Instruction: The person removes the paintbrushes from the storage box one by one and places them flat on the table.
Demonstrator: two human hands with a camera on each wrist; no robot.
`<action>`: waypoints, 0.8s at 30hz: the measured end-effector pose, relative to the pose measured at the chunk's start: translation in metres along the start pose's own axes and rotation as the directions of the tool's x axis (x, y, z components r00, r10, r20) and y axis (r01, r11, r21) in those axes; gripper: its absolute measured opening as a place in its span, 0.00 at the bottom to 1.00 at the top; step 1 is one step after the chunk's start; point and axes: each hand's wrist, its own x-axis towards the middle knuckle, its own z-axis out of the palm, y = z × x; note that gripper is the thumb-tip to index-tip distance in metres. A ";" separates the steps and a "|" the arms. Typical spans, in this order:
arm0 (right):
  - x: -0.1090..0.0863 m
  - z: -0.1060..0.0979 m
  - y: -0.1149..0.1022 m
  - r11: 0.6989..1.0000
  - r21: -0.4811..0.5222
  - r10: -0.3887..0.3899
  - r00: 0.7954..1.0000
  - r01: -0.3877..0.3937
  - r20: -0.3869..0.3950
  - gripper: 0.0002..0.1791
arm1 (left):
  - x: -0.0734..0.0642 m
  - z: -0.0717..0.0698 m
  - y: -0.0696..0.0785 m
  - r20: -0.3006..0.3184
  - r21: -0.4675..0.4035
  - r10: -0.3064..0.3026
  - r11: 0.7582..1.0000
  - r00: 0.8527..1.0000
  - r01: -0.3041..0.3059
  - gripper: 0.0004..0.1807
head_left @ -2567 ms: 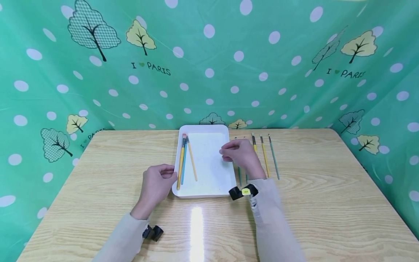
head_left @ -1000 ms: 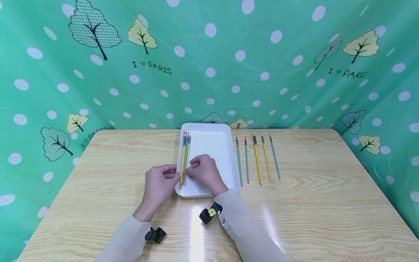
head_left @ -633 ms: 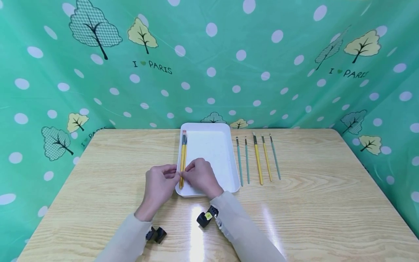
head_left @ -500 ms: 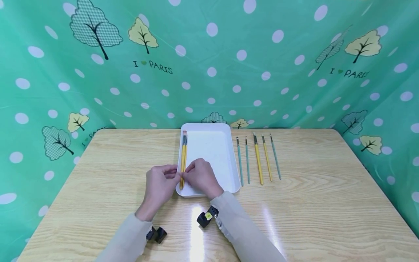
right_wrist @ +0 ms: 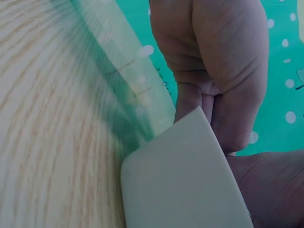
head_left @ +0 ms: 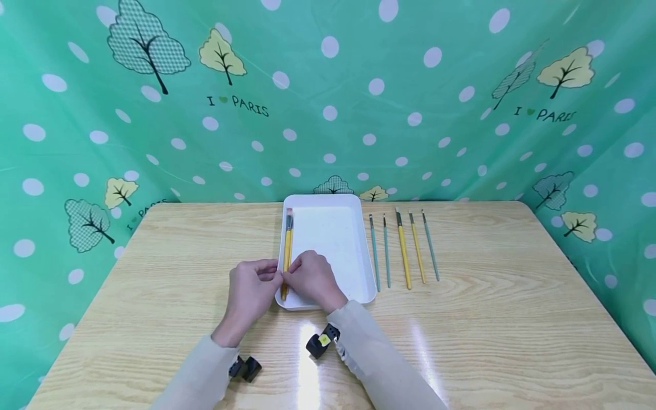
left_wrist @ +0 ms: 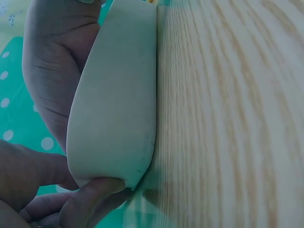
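A white rectangular tray (head_left: 328, 233) stands on the wooden table, with yellow-handled paintbrushes (head_left: 287, 245) lying close together along its left wall. My left hand (head_left: 251, 290) grips the tray's left side near the front; the left wrist view shows its fingers curled at the outer wall. From inside the tray, my right hand (head_left: 311, 280) pinches the brush handles with thumb and fingertips, its tips meeting the left thumb. A blue brush seen earlier in the bunch is hidden now. In the right wrist view the tray wall (right_wrist: 175, 185) covers the brushes.
Several more paintbrushes lie roughly parallel on the table right of the tray, among them a broad yellow one (head_left: 403, 250) and a teal one (head_left: 431, 250). A green patterned cloth (head_left: 328, 114) hangs behind the table's far edge.
My right hand has moved left from the tray's right side to the brushes. The slanted thin yellow brush now lies against the others, and the bunch has slid slightly nearer me.
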 end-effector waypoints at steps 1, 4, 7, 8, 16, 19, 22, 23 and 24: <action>0.000 0.001 0.000 1.000 0.002 -0.005 1.000 0.005 0.001 0.10 | 0.000 0.000 0.000 0.001 0.001 0.002 1.000 1.000 -0.002 0.14; 0.000 0.002 0.001 1.000 0.023 -0.013 1.000 0.013 0.008 0.09 | 0.000 -0.001 0.000 0.000 0.007 0.004 1.000 1.000 -0.004 0.13; 0.000 0.002 0.002 0.998 0.065 -0.012 1.000 0.010 0.028 0.09 | 0.000 -0.002 0.000 0.006 0.013 0.009 1.000 1.000 -0.009 0.13; 0.000 0.001 0.002 0.997 0.082 -0.010 0.999 0.007 0.038 0.08 | 0.001 -0.002 0.000 0.008 0.015 0.012 1.000 1.000 -0.012 0.13; 0.002 -0.003 0.000 0.956 0.282 0.057 0.995 -0.078 0.083 0.07 | 0.001 -0.002 0.000 0.010 0.048 0.024 0.999 1.000 -0.024 0.13; 0.004 -0.002 0.000 0.915 0.380 0.104 0.989 -0.135 0.101 0.08 | 0.001 -0.002 0.000 0.011 0.052 0.020 0.998 1.000 -0.021 0.13; 0.005 -0.001 0.000 0.880 0.449 0.120 0.986 -0.158 0.113 0.11 | 0.001 -0.002 0.001 0.017 0.052 0.007 0.999 1.000 -0.008 0.13; 0.006 -0.001 0.000 0.873 0.459 0.123 0.985 -0.164 0.119 0.11 | 0.001 -0.002 0.001 0.019 0.054 0.004 0.999 1.000 -0.005 0.13; 0.006 -0.001 0.001 0.871 0.463 0.123 0.985 -0.167 0.124 0.12 | 0.001 -0.002 0.001 0.021 0.055 0.001 0.998 1.000 -0.002 0.14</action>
